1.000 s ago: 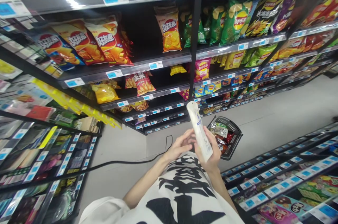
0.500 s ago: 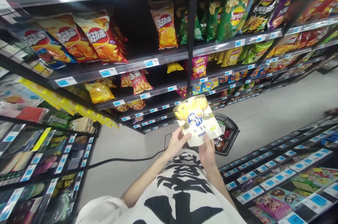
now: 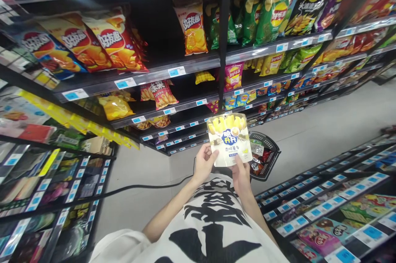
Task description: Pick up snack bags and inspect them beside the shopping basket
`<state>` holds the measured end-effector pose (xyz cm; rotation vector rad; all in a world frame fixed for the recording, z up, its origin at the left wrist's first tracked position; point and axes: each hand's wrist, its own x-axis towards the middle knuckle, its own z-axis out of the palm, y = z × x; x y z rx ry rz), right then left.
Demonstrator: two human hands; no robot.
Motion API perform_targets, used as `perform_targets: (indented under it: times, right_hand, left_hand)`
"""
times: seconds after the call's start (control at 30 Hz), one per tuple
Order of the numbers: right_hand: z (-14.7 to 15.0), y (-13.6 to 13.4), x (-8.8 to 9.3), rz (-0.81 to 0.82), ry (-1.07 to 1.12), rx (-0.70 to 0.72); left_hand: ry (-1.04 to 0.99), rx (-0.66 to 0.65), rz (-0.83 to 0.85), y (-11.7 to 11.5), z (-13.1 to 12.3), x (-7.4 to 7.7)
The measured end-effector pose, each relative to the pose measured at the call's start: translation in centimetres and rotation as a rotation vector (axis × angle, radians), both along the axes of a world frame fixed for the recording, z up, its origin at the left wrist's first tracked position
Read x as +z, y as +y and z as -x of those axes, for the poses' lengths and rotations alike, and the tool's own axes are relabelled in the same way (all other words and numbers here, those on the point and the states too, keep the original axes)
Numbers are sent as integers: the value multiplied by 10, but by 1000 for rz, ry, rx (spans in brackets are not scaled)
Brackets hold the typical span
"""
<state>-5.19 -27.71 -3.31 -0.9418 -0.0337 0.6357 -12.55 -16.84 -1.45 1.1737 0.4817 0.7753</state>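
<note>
The person stands in the shop aisle with a pale pouch (image 3: 229, 141) held up in front of the shirt (image 3: 213, 226), both hands gripping it. Its printed face is turned back to the person, its long axis runs roughly up and away from the body, and the top edge leans a touch to the left.

The left hand (image 3: 204, 164) has the lower left corner, thumb flat on the front, the other fingers bent at the side and partly behind. The right hand (image 3: 242, 175) comes from below and pinches the bottom edge, right of its middle, thumb on the front; I can't see its fingers at the back. Both forearms reach forward and inward from the body, so the wrists sit fairly close together.

Past the pouch's right edge, lower down, a black basket (image 3: 272, 162) stands on the floor (image 3: 148, 170), its left rim hidden behind the pouch. The right hand is the nearer of the two to it. Several small packets (image 3: 259, 149) lie inside. Ahead, well apart from both hands, chip bags (image 3: 194, 27) line the shelf (image 3: 198, 66).
</note>
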Motion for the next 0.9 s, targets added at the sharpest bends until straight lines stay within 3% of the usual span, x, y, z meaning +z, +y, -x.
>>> perform_targets:
  times: [0.9]
  right_hand:
    - [-1,-1,-2,5,46,5]
  left_hand:
    - [33,22,-60,3,2,-12]
